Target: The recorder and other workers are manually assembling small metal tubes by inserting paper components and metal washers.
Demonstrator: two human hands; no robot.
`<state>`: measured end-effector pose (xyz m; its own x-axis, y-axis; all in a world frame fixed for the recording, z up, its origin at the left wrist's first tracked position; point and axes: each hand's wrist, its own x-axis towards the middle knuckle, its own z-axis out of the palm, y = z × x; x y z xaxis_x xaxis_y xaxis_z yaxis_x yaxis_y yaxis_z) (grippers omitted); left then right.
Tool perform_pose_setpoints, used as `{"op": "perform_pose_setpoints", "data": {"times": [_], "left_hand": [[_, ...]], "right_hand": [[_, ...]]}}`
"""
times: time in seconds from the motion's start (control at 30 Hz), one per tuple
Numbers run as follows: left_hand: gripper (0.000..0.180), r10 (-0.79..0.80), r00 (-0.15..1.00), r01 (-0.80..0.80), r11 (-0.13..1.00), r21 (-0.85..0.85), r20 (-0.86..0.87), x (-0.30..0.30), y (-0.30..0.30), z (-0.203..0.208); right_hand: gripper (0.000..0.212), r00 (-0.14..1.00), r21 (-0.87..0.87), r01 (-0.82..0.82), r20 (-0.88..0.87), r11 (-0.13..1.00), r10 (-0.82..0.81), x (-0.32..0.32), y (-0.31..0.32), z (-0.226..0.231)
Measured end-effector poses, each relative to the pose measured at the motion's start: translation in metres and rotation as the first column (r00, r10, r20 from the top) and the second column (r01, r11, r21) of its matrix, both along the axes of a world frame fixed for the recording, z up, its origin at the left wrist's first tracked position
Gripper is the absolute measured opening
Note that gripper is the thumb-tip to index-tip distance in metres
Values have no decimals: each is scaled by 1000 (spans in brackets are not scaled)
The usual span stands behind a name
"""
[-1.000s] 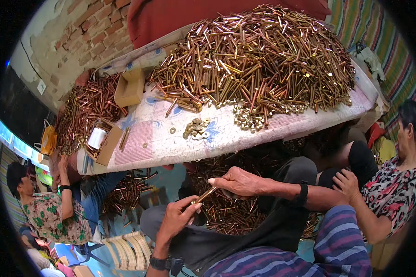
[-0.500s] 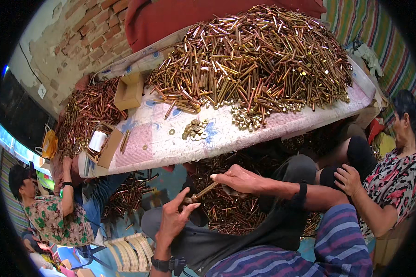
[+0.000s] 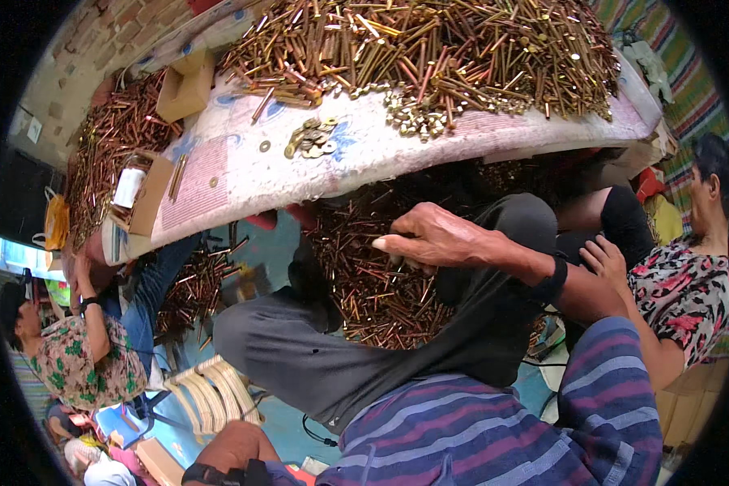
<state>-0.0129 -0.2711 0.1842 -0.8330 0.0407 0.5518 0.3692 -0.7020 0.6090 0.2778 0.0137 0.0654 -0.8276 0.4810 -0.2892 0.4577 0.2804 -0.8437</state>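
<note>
My right hand (image 3: 436, 236) is closed above the floor pile, thumb stretched out to the left and fingers curled underneath. What it may hold is hidden below it. Of my left arm (image 3: 239, 444) only a bent part with a dark wristband shows at the lower edge; the hand itself is out of the picture. Beneath my right hand a heap of thin copper-coloured metal rods (image 3: 381, 304) covers the floor between my legs. On the table edge ahead lie a small pile of round washers (image 3: 310, 139) and a cluster of small shiny nuts (image 3: 413, 113).
A large mound of brass-coloured rods (image 3: 429, 49) fills the back of the cloth-covered table (image 3: 243, 170). Two cardboard boxes (image 3: 185, 85) stand at its left, one holding a white roll (image 3: 130, 186). People sit at the left (image 3: 89, 356) and right (image 3: 680, 283). A woven-seat chair (image 3: 215, 393) is at lower left.
My left hand has left the rod it gripped together with my right and dropped out past the lower edge. That rod no longer shows. The whole view has tipped downward.
</note>
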Motion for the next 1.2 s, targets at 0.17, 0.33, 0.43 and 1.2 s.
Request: {"op": "perform_pose_setpoints", "data": {"times": [0.17,0.33,0.43,1.2], "left_hand": [[26,-110,993,108,994,-31,-41,12,9,9],[25,-256,965,254,966,-48,-57,16,22,1],[25,-341,938,338,940,-50,-61,13,22,-12],[21,-782,594,765,622,-167,-188,26,49,-15]], "right_hand": [[54,999,136,-37,-27,990,41,12,-3,-13],[53,997,140,-29,-63,990,38,17,-3,-21],[53,996,43,36,-85,998,-32,19,-5,-21],[49,998,85,6,-61,996,-1,24,-6,-34]]}}
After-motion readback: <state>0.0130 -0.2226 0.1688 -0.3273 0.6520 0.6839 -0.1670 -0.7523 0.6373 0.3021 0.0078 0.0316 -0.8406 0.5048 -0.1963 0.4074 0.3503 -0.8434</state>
